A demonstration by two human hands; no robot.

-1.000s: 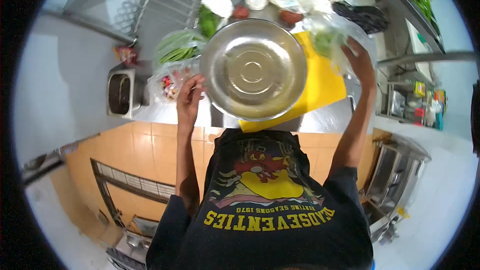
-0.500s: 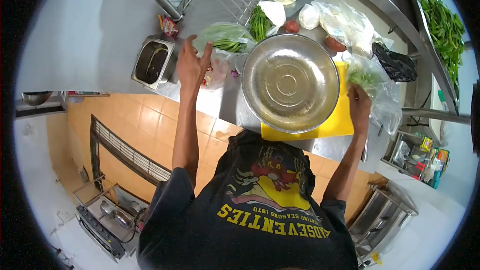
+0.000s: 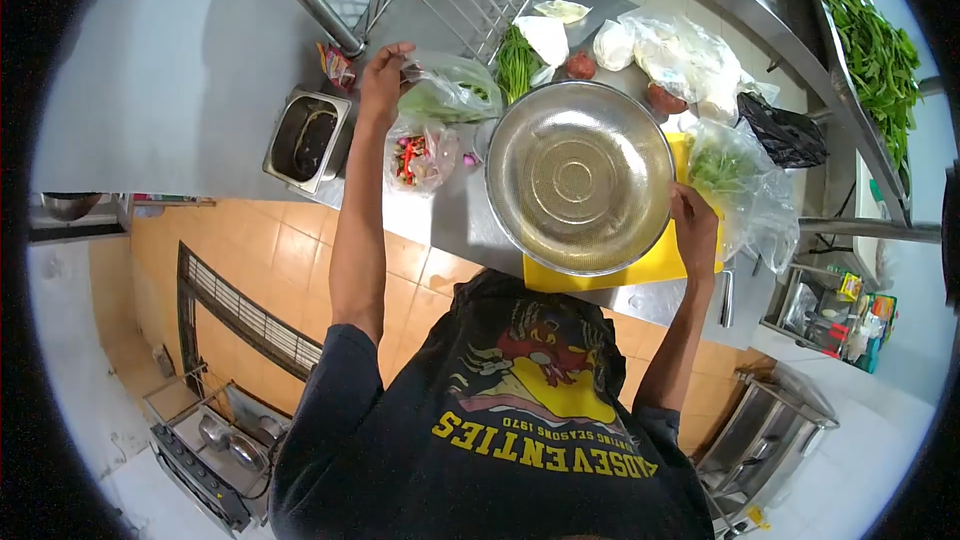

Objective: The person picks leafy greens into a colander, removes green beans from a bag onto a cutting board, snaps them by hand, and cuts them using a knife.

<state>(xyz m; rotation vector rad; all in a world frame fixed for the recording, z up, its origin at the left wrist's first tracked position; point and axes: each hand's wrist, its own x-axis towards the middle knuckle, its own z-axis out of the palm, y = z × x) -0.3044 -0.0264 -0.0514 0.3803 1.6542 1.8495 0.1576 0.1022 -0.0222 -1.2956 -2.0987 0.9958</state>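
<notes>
The bowl (image 3: 580, 178) sits partly over the yellow board (image 3: 560, 278) in front of you. Your right hand (image 3: 695, 225) is curled at its rim; its grip is unclear. Your left hand (image 3: 385, 85), half open, is at the edge of the bean bag (image 3: 450, 90), beyond the chili bag (image 3: 422, 157); whether it grips cannot be told.

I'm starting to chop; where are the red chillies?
On the head view's left, the red chillies lie bagged between the steel container and the colander.
</notes>
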